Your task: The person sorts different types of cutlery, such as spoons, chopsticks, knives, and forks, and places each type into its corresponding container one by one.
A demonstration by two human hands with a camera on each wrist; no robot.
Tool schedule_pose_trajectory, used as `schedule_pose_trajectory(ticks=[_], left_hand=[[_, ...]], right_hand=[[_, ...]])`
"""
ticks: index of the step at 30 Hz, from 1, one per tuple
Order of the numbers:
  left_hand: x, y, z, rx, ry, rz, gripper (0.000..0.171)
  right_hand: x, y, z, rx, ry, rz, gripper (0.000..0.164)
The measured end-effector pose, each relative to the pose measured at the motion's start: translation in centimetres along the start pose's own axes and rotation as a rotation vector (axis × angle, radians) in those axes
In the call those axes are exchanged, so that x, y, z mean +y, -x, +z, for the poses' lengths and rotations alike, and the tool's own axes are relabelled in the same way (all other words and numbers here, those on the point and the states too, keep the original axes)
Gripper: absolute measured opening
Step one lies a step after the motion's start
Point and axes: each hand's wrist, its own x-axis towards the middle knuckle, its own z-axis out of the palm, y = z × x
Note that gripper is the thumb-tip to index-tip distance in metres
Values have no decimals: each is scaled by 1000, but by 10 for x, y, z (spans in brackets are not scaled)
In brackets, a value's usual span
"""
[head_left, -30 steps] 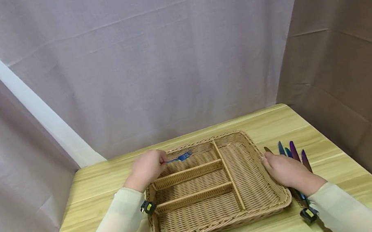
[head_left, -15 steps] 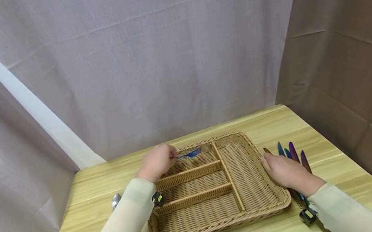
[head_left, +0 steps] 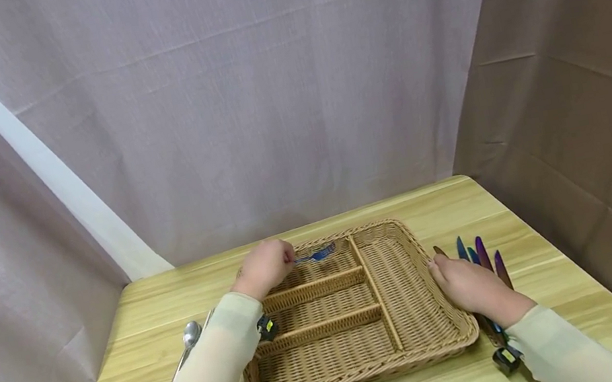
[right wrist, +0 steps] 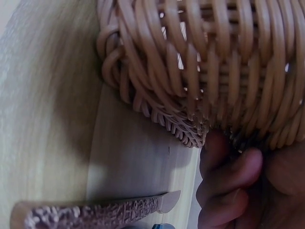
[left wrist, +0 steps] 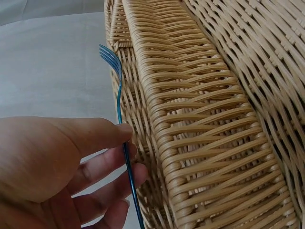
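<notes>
My left hand (head_left: 264,268) pinches a blue metal fork (head_left: 324,253) by its handle between thumb and fingertips. The fork lies across the back left compartment of a wicker cutlery basket (head_left: 368,371), tines toward the right. In the left wrist view the fork (left wrist: 119,98) runs alongside a woven divider (left wrist: 190,119). My right hand (head_left: 473,284) grips the basket's right side, thumb at the rim. Its curled fingers (right wrist: 231,176) press against the woven edge in the right wrist view.
Several knives (head_left: 481,252), purple, blue and brown, lie right of the basket, partly under my right hand. A patterned knife handle (right wrist: 95,214) shows in the right wrist view. Silver spoons (head_left: 191,334) lie left, partly hidden by my left sleeve. Curtains (head_left: 269,122) border the table (head_left: 139,323).
My left hand has moved right with the fork, farther over the back compartment. The spoons have come into view behind the left sleeve. My right hand stays on the basket.
</notes>
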Motion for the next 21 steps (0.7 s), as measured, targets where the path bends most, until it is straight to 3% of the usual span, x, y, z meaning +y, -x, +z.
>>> schedule_pose_trajectory(ticks=[9,21], left_hand=[[0,-4,9,6,17,-5,13],[-1,0,2,-17,23,-50,18]], right_hand=[[0,-1,5,5,0,5,42],[2,0,4,25,2,-5,41]])
